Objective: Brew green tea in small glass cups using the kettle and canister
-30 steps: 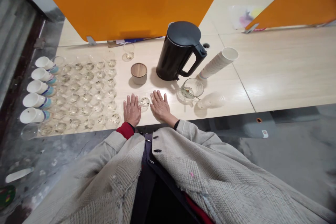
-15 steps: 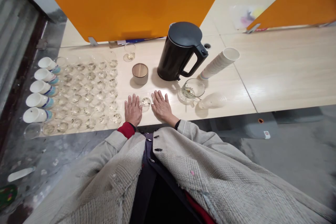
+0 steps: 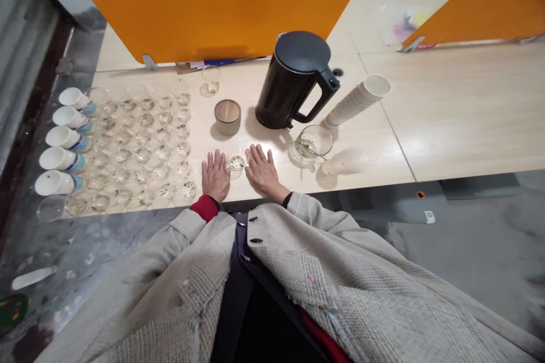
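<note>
My left hand (image 3: 215,176) and my right hand (image 3: 263,172) lie flat on the wooden table (image 3: 447,119), fingers stretched out, holding nothing. Between them stands a small clear glass cup (image 3: 237,163) with a little tea leaf in it; neither hand grips it. Behind it are a round wooden-lidded tin (image 3: 227,117) and a black electric kettle (image 3: 293,82). To the right of my right hand sits a glass bowl (image 3: 315,143) with a spoon and wet leaves.
Several rows of small glass cups (image 3: 145,142) cover the table's left part, with white paper cups (image 3: 63,139) lying along the left edge. A stack of paper cups (image 3: 357,101) lies right of the kettle. Orange dividers (image 3: 213,0) stand behind. One lone glass (image 3: 210,79) stands near the divider.
Both hands stay flat beside the small cup. Only the camera has shifted slightly; nothing on the table has moved.
</note>
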`<action>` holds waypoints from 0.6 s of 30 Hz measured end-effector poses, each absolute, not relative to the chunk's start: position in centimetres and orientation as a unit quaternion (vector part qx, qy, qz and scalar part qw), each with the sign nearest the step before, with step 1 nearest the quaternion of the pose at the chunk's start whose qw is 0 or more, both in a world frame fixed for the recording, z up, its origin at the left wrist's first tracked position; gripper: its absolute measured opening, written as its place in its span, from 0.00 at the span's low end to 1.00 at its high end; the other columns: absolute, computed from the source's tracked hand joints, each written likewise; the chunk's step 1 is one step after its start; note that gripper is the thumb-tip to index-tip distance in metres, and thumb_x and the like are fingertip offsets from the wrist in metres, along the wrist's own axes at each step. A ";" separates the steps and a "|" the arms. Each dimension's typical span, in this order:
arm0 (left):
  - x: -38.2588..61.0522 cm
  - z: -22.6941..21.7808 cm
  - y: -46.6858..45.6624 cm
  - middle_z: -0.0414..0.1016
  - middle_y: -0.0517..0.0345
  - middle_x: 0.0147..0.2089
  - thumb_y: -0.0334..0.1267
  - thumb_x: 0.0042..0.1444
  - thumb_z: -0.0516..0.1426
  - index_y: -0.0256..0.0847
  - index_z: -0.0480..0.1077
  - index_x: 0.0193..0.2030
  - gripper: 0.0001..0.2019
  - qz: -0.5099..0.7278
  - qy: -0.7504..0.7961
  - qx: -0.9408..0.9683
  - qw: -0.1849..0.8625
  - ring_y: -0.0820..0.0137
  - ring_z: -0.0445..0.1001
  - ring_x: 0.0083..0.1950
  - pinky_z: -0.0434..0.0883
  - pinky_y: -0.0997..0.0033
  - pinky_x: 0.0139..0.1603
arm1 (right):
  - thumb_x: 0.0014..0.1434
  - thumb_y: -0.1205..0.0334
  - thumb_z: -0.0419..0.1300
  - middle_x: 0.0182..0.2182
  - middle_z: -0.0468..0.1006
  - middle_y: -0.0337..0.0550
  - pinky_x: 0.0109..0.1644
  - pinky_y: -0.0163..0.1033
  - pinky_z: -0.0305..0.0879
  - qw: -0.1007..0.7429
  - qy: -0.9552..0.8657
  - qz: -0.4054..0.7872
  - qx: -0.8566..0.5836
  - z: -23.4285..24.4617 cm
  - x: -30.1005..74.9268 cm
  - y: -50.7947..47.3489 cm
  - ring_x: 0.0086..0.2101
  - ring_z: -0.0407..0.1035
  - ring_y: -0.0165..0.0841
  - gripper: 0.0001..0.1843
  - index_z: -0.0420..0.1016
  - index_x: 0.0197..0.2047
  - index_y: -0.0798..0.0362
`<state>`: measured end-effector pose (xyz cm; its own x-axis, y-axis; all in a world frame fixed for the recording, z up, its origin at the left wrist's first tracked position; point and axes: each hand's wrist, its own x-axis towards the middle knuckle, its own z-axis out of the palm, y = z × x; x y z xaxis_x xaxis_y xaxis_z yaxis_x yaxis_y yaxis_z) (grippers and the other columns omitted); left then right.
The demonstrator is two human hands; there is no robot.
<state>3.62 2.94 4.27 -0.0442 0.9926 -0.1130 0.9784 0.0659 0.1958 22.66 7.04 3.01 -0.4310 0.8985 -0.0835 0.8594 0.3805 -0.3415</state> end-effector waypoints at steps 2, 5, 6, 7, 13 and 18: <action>3.6 4.2 3.0 0.45 0.47 0.87 0.41 0.75 0.45 0.37 0.55 0.83 0.31 0.033 0.722 0.682 0.109 0.51 0.41 0.88 0.45 0.40 0.86 | 0.77 0.56 0.45 0.83 0.43 0.54 0.83 0.65 0.24 0.060 -0.830 0.169 -0.528 2.8 22.7 7.1 0.82 0.34 0.48 0.37 0.50 0.83 0.59; 3.6 4.2 3.0 0.45 0.47 0.87 0.41 0.76 0.45 0.38 0.55 0.83 0.31 0.034 0.723 0.682 0.110 0.52 0.41 0.88 0.45 0.40 0.86 | 0.77 0.55 0.45 0.83 0.42 0.54 0.83 0.65 0.22 0.063 -0.832 0.168 -0.524 2.5 22.9 7.1 0.82 0.33 0.48 0.37 0.49 0.83 0.59; 3.6 4.1 3.0 0.45 0.46 0.86 0.41 0.76 0.45 0.38 0.55 0.83 0.31 0.035 0.722 0.682 0.110 0.52 0.41 0.88 0.46 0.39 0.85 | 0.77 0.55 0.45 0.83 0.43 0.54 0.83 0.65 0.22 0.064 -0.833 0.167 -0.524 2.4 22.9 7.1 0.82 0.34 0.48 0.37 0.49 0.83 0.59; 3.6 4.1 3.0 0.46 0.46 0.86 0.41 0.76 0.45 0.38 0.55 0.83 0.31 0.037 0.722 0.682 0.111 0.52 0.42 0.88 0.46 0.39 0.85 | 0.77 0.55 0.45 0.83 0.43 0.54 0.83 0.65 0.22 0.065 -0.833 0.166 -0.524 2.4 22.9 7.1 0.82 0.34 0.48 0.37 0.49 0.83 0.59; 3.6 4.1 3.0 0.46 0.45 0.86 0.41 0.76 0.45 0.37 0.55 0.82 0.31 0.043 0.720 0.683 0.116 0.50 0.42 0.87 0.46 0.38 0.85 | 0.77 0.55 0.45 0.83 0.43 0.54 0.83 0.64 0.23 0.064 -0.833 0.162 -0.525 2.5 22.9 7.0 0.82 0.34 0.47 0.37 0.49 0.83 0.59; 3.7 4.4 3.0 0.46 0.45 0.86 0.41 0.76 0.45 0.36 0.55 0.82 0.31 0.037 0.721 0.682 0.117 0.50 0.42 0.88 0.46 0.38 0.85 | 0.77 0.54 0.45 0.83 0.44 0.54 0.83 0.64 0.22 0.074 -0.835 0.158 -0.521 2.2 23.0 7.0 0.82 0.34 0.47 0.37 0.49 0.83 0.58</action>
